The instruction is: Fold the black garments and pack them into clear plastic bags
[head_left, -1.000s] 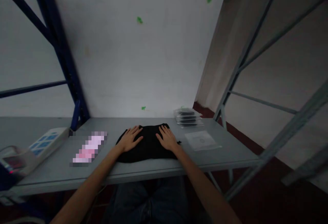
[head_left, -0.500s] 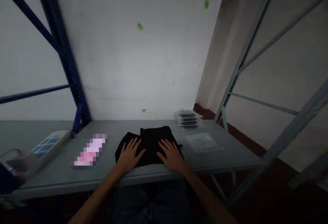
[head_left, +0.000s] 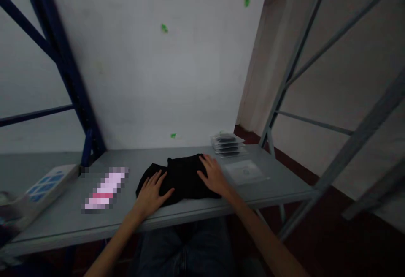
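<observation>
A black cloth garment point(head_left: 185, 177) lies folded on the grey table, close to its front edge; what kind of garment it is cannot be made out. My left hand point(head_left: 152, 194) rests on its left part with the fingers spread. On its right side lies my right hand point(head_left: 214, 175), fingers stretched out toward the upper right corner of the cloth. Just right of that hand, a clear plastic bag point(head_left: 245, 172) lies flat on the tabletop.
At the back right sits a stack of bagged dark items point(head_left: 228, 144). A pixelated pink and white object point(head_left: 106, 188) lies on the left, beyond it a white box with blue patches point(head_left: 47, 186). Blue point(head_left: 68, 74) and grey point(head_left: 291, 66) metal frames flank the table point(head_left: 136, 156).
My right hand has moved up along the cloth to its upper right corner. The left hand stays on the left part. The view has shifted slightly to the right.
</observation>
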`<move>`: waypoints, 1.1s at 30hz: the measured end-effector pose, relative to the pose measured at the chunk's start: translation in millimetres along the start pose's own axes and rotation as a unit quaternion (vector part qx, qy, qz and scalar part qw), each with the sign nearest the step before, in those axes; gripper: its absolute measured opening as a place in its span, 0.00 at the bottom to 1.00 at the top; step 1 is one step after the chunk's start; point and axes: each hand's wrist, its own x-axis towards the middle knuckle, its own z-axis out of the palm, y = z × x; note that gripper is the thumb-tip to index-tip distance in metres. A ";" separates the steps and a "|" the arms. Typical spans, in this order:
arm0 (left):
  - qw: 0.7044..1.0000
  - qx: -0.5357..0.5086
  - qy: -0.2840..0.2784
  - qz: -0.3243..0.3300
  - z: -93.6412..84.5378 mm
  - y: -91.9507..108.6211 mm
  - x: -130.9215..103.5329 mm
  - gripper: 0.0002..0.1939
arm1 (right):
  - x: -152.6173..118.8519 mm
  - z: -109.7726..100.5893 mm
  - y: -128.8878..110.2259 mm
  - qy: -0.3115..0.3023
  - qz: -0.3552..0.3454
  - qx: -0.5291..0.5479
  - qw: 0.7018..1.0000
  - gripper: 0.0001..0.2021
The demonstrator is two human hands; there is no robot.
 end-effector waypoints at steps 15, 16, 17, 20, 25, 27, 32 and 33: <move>0.991 -0.042 0.122 0.042 -20.7 11.6 0.1 0.24 | 94.4 -58.6 129.6 -0.103 0.112 -0.271 0.950 0.24; 0.991 -0.043 0.123 0.044 -21.0 11.7 -0.1 0.23 | 93.9 -57.4 126.5 -0.098 0.114 -0.276 0.949 0.22; 0.990 -0.044 0.124 0.045 -21.3 11.9 -0.4 0.23 | 93.8 -57.0 123.7 -0.094 0.113 -0.282 0.948 0.22; 0.989 -0.046 0.129 0.049 -22.0 12.5 -1.2 0.21 | 95.8 -61.1 116.5 -0.083 0.102 -0.294 0.947 0.20; 0.987 -0.058 0.141 0.058 -26.5 15.5 -0.9 0.21 | 102.6 -76.3 85.4 -0.033 0.091 -0.304 0.948 0.20; 0.984 -0.075 0.147 0.063 -30.1 17.7 -1.1 0.25 | 98.6 -77.0 56.3 0.021 0.079 -0.293 0.953 0.20; 0.976 -0.139 0.159 0.046 -39.3 23.0 -4.7 0.36 | 49.5 -43.3 -43.3 0.119 -0.032 -0.183 0.975 0.20; 0.977 -0.142 0.152 0.055 -40.2 23.4 -5.6 0.35 | 35.1 -31.8 -61.4 0.118 -0.046 -0.160 0.979 0.20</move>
